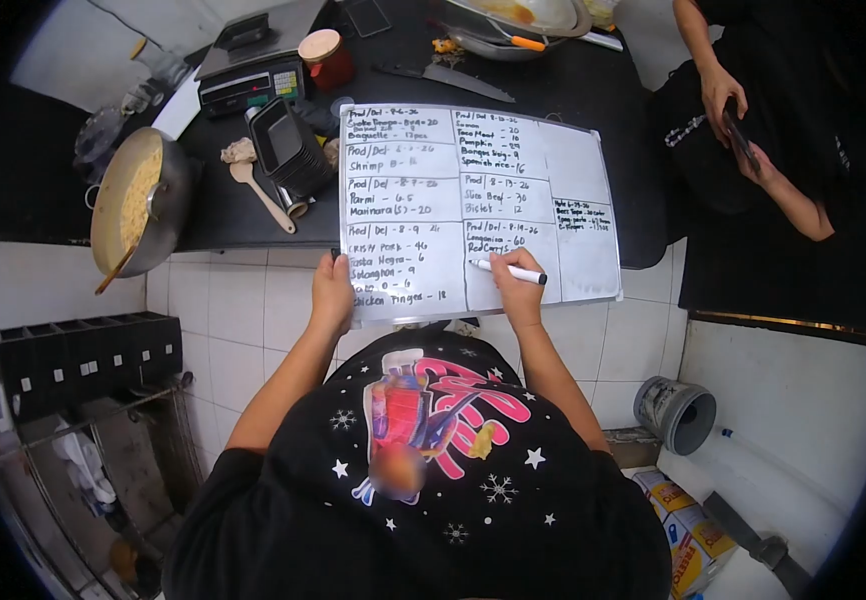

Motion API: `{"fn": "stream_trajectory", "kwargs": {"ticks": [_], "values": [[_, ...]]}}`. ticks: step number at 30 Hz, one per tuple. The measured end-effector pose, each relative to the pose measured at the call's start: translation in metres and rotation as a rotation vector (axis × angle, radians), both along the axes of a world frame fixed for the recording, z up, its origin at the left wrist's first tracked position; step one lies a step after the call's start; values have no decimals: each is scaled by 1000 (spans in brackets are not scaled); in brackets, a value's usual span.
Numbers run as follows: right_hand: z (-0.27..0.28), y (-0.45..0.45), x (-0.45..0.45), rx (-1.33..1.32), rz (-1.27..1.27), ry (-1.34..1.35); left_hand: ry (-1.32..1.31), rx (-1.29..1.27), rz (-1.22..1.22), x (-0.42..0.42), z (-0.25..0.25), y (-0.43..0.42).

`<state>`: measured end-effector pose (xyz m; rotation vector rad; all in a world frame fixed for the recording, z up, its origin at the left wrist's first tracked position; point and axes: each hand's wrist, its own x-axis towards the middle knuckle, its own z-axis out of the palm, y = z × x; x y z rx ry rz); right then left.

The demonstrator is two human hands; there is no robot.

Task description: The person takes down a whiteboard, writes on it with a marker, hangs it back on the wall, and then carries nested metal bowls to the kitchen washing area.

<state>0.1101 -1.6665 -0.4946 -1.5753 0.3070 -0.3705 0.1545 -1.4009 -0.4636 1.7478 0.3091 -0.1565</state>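
Note:
A whiteboard (403, 205) with handwritten lists in ruled boxes is tilted up in front of me, its upper part over the black table. My left hand (331, 295) is closed on its lower left edge. In my right hand (518, 290) is a white marker (525, 273) with a black end, its tip at the board just below a line reading "Red Curry". The fingers of that hand are wrapped round the marker and cover part of the writing.
On the black table (593, 110) are a large pan (103, 215) of yellowish food, a wooden spoon (263, 195), stacked black trays (293, 150), a scale (253, 85), a red-brown jar (328, 65) and a knife (453, 80). At right, another person's hands (738, 120) hold a phone. A bucket (678, 415) lies on the floor.

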Motion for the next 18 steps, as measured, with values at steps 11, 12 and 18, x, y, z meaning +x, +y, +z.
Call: {"fn": "stream_trajectory", "kwargs": {"ticks": [11, 12, 18], "values": [[14, 8, 1, -26, -18, 51, 20, -60, 35, -1, 9, -6], [14, 8, 2, -40, -22, 45, 11, -37, 28, 0, 4, -3], [14, 5, 1, -93, -91, 35, -3, 24, -3, 2, 4, 0]]}}
